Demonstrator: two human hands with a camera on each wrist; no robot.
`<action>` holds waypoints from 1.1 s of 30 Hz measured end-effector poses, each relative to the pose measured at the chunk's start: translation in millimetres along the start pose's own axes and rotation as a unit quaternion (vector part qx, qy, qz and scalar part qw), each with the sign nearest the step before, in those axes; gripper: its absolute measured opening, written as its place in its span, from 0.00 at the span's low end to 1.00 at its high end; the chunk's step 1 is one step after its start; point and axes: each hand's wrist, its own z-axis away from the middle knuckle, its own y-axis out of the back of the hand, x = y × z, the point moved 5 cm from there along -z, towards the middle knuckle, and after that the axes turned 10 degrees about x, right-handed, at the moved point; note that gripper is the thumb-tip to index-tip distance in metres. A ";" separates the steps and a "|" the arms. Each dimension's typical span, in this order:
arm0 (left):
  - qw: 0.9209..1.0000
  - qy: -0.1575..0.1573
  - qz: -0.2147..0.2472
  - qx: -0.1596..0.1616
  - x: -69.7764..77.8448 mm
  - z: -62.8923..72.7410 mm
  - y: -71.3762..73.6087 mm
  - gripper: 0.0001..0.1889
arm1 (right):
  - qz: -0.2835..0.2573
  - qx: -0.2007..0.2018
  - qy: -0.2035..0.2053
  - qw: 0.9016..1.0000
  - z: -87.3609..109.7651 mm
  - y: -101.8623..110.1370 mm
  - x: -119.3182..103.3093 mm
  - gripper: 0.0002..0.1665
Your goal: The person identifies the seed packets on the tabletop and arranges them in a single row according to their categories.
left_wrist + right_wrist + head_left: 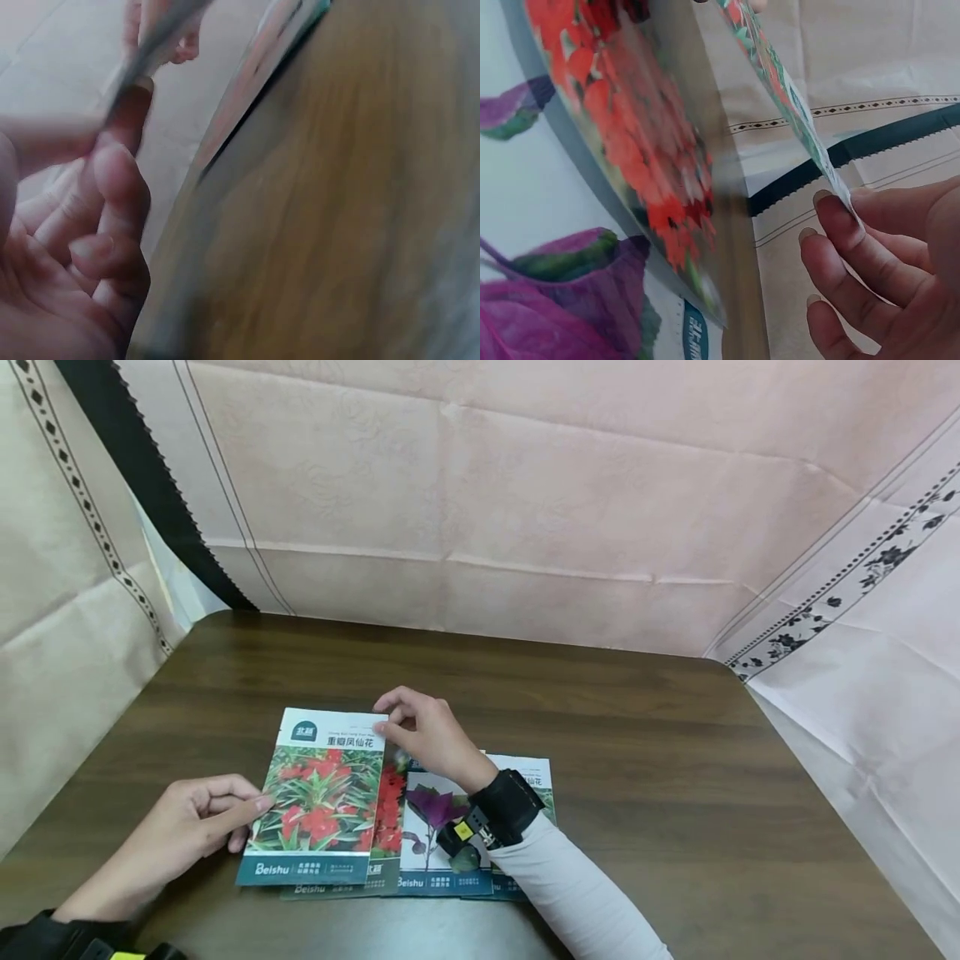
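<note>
A seed packet [318,793] with red flowers and a blue-green "Beishu" band is held up off the table, in front of other packets. My left hand [202,814] pinches its left edge between thumb and fingers. At the top right corner, my right hand [431,739] pinches it; the right wrist view shows the packet [780,90] edge-on between thumb and fingertips. Behind lie a second red-flowered packet [388,810], a packet with a purple plant [431,814] and another packet [528,768] at the right. They overlap, and my right wrist partly covers them.
The brown wooden table [637,760] has rounded far corners. Pale patterned cloth [525,510] hangs behind it and at both sides, with a dark zigzag-edged strip [161,485] at the left. Black straps with small devices sit on both wrists.
</note>
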 end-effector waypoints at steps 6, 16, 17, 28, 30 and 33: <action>1.000 0.013 0.013 0.000 -4.0 -1.8 -1.3 0.20 | 0.010 -0.011 0.011 1.000 1.4 -2.7 2.6 0.11; 0.999 0.027 0.017 -0.007 -3.8 -4.2 3.3 0.31 | 0.037 -0.022 0.008 0.999 -1.1 -3.1 6.8 0.10; 1.000 0.023 0.020 -0.006 -3.3 -3.8 3.5 0.34 | 0.040 -0.022 0.007 0.999 -1.6 -3.3 7.1 0.11; 0.999 0.010 0.012 -0.035 -6.1 -3.3 0.1 0.37 | 0.073 -0.054 0.014 0.996 -0.2 -6.2 10.8 0.11; 0.999 0.017 0.002 -0.039 -6.5 -4.0 -0.1 0.37 | 0.082 -0.063 0.012 0.995 0.5 -7.3 11.7 0.11; 0.999 0.026 -0.013 -0.043 -7.2 -4.7 -0.5 0.36 | 0.095 -0.074 0.012 0.993 1.0 -9.2 12.4 0.11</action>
